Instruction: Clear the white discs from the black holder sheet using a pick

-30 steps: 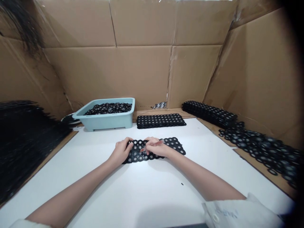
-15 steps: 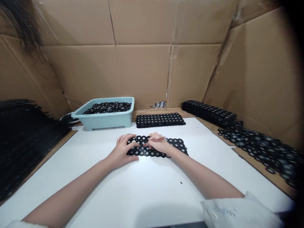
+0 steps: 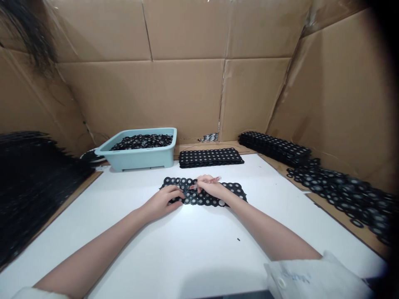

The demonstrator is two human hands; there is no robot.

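A black sheet of joined rings with pale round centres (image 3: 229,189) lies flat on the white table in front of me. Fingers stretched and somewhat apart, my left hand (image 3: 165,200) rests on the sheet's left part. My right hand (image 3: 210,187) grips a slim, reddish see-through pen-like tool (image 3: 214,180) over the middle of the sheet. The tool's tip points down and left at the rings, close to my left fingertips. Whether the tip touches the sheet I cannot tell.
Behind stands a light-blue basin (image 3: 141,159) of loose black rings. Beside it lies a stack of ring sheets (image 3: 211,158). More stacked sheets (image 3: 274,147) and a pile of loose rings (image 3: 346,193) are at right. A dark heap (image 3: 34,187) fills the left. Cardboard walls (image 3: 187,91) enclose the table.
My left hand has drawn back and lowered onto the sheet, uncovering its upper left corner. The right hand and tool have shifted slightly, with the tool's back end further right.
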